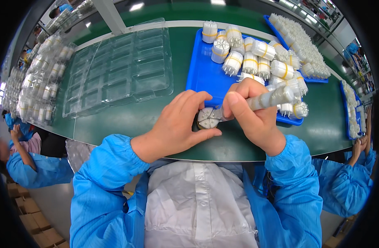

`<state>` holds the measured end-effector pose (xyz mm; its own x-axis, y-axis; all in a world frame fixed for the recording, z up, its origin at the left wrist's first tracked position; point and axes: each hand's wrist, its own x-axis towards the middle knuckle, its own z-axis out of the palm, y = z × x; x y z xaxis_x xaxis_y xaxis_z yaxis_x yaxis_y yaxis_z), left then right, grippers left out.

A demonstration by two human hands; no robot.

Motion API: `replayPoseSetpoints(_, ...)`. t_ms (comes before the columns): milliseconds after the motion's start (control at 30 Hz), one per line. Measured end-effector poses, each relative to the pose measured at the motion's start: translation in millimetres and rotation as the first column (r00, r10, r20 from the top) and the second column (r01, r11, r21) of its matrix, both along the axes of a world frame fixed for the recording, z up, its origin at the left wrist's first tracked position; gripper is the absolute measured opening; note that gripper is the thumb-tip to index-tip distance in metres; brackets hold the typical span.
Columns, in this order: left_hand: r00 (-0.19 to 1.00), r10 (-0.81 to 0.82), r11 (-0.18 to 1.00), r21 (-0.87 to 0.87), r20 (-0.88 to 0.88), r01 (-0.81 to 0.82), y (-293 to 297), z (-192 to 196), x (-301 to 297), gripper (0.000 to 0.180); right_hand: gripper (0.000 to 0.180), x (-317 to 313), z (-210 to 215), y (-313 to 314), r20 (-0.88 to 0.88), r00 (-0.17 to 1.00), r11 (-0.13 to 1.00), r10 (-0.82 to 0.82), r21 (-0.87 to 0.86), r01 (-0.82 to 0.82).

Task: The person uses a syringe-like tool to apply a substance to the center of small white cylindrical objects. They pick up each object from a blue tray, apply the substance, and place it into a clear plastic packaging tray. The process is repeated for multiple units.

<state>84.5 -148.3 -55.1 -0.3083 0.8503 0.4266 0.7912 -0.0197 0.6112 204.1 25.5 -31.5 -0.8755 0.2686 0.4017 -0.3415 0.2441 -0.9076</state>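
Observation:
My left hand (173, 120) curls around a round white piece (208, 118) with a segmented, wheel-like top, its thumb below the piece and its index finger above it. The piece stands at the front corner of the blue tray (204, 74). In my closed right hand (253, 113) is a thick, translucent white stick-like tool (274, 98); its kind is not clear. The narrow end of the tool points left and meets the side of the round piece. Several white cylinders (264, 49) with yellow bands and pins at their ends lie or stand in the tray.
An empty clear plastic blister tray (119, 66) lies on the green table (127, 124) at left. Filled clear trays (43, 78) are stacked at the far left. More white parts (301, 45) fill a blue tray at the back right. Co-workers' arms (41, 167) show at both sides.

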Motion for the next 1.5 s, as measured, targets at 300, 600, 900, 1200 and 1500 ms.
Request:
replayPoseSetpoints(300, 0.994, -0.109, 0.991, 0.084, 0.006, 0.108, -1.9, -5.5, -1.4, 0.061, 0.022, -0.9, 7.9, 0.7, 0.002, 1.000, 0.989, 0.008, -0.145, -0.008)
replayPoseSetpoints(600, 0.998, -0.037, 0.999, 0.011, -0.040, 0.038, -2.6, -3.4, 0.4, 0.058, 0.019, 0.3, 3.3, -0.5, -0.025, 1.000, 0.999, -0.010, -0.048, 0.009)
replayPoseSetpoints(900, 0.998, -0.006, 0.996, 0.091, -0.067, 0.012, -15.7, -6.0, -2.5, 0.054, 0.015, 66.4, 92.3, -13.1, -0.367, 0.641, 0.688, 0.674, -0.005, -0.726)
replayPoseSetpoints(1200, 0.979, 0.186, 0.968, 0.154, 0.088, -0.197, -44.6, 9.8, -3.6, 0.056, 0.009, 49.8, 103.2, -4.5, -0.281, 0.438, 0.483, 0.854, 0.114, -0.868)
replayPoseSetpoints(1500, 0.773, 0.153, 0.927, -0.181, -0.616, -0.328, -44.6, 29.9, -79.1, 0.039, 0.013, 6.3, -6.7, -3.3, -0.013, 0.982, 0.816, 0.187, 0.559, -0.148)
